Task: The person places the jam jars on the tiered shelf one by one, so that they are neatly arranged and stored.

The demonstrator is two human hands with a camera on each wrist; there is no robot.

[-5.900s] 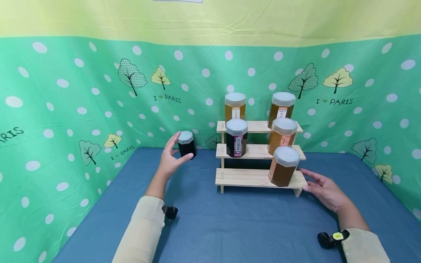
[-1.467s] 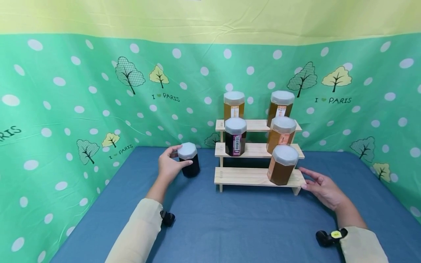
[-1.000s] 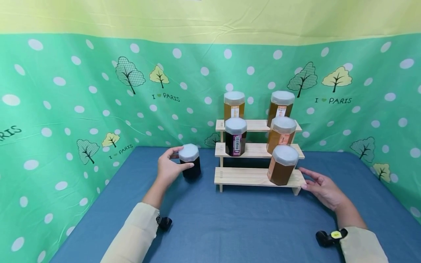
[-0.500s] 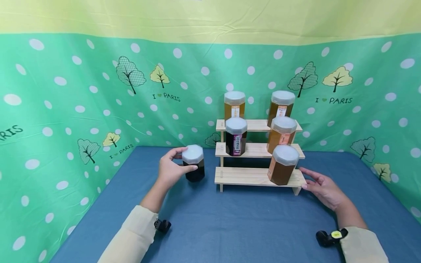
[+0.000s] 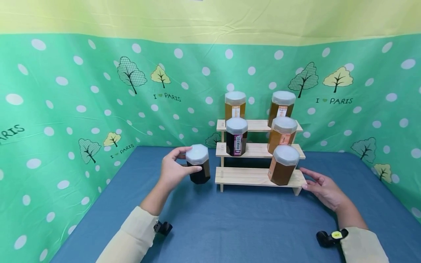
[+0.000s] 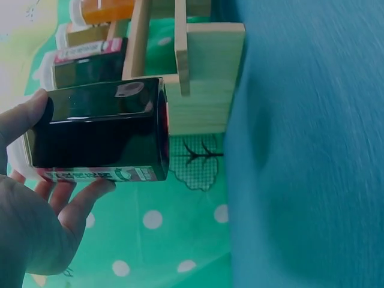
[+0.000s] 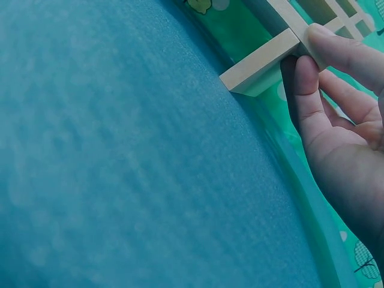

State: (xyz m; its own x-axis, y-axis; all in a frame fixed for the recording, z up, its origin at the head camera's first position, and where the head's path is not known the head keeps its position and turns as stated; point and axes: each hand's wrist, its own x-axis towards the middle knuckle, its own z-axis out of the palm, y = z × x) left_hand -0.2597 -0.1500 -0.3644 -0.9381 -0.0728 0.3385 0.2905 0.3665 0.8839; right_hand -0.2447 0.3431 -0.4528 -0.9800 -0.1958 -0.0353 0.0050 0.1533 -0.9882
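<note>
A dark jar (image 5: pixel 200 174) with a pale octagonal lid is in my left hand (image 5: pixel 171 171), gripped between thumb and fingers. In the left wrist view the jar (image 6: pixel 99 129) hangs above the blue cloth, its label facing the fingers. It is just left of the three-step wooden stand (image 5: pixel 243 176). My right hand (image 5: pixel 329 191) holds the right end of the stand's lowest step; the right wrist view has thumb and fingertips at the board's corner (image 7: pixel 303 42). On that same step, at its right, stands a brown jar (image 5: pixel 284 166).
The middle step bears a dark jar (image 5: pixel 236 137) with a purple label and an amber jar (image 5: pixel 281 136). Two more jars, a golden one (image 5: pixel 235 109) and a brownish one (image 5: pixel 281 109), stand on top. A green dotted curtain (image 5: pixel 197 73) backs the blue table (image 5: pixel 230 226).
My left hand, earlier reaching to the dark jar at the back left, has taken hold of it and brought it forward and right toward the stand. The right hand has stayed in place.
</note>
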